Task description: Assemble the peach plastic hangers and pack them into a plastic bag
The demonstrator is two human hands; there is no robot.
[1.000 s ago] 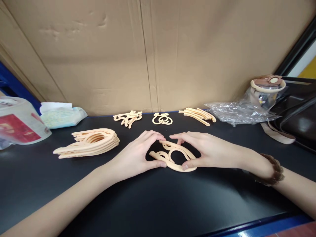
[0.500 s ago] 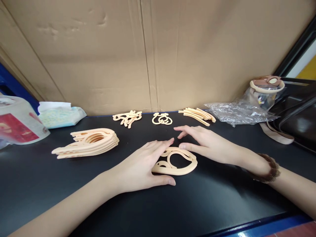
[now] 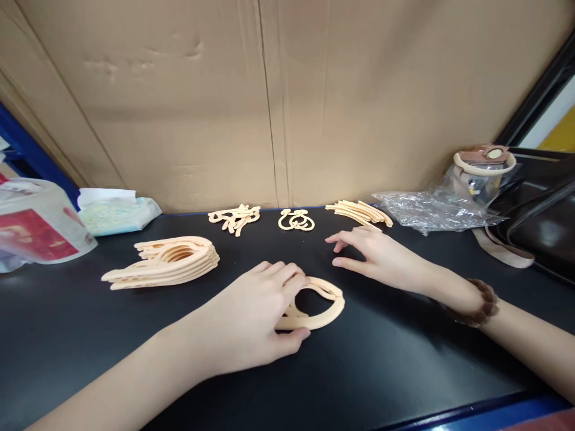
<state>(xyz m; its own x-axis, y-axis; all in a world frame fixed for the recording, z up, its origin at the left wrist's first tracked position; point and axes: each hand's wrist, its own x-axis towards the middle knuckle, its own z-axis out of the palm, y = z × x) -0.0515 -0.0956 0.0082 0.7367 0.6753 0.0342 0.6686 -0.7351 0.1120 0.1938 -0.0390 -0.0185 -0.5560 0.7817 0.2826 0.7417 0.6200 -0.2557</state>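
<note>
My left hand reaches over a folded beige plastic hanger lying on the black table. Its thumb is at the near edge and its fingers bend over the far edge, gripping it. The hanger's left part is hidden under the palm. Off to the right, my right hand hovers apart from the hanger, fingers spread and holding nothing. A stack of similar folded hangers sits to the left of my left hand.
Along the back lie a pile of small curved beige pieces, some hook pieces and several slim beige strips. Wipes and a paper roll stand left. Plastic film, a cup and a black bag are right.
My left hand has closed further around the hanger, which has shifted slightly left and nearer to me. My right hand has moved off the hanger's far edge to the right.
</note>
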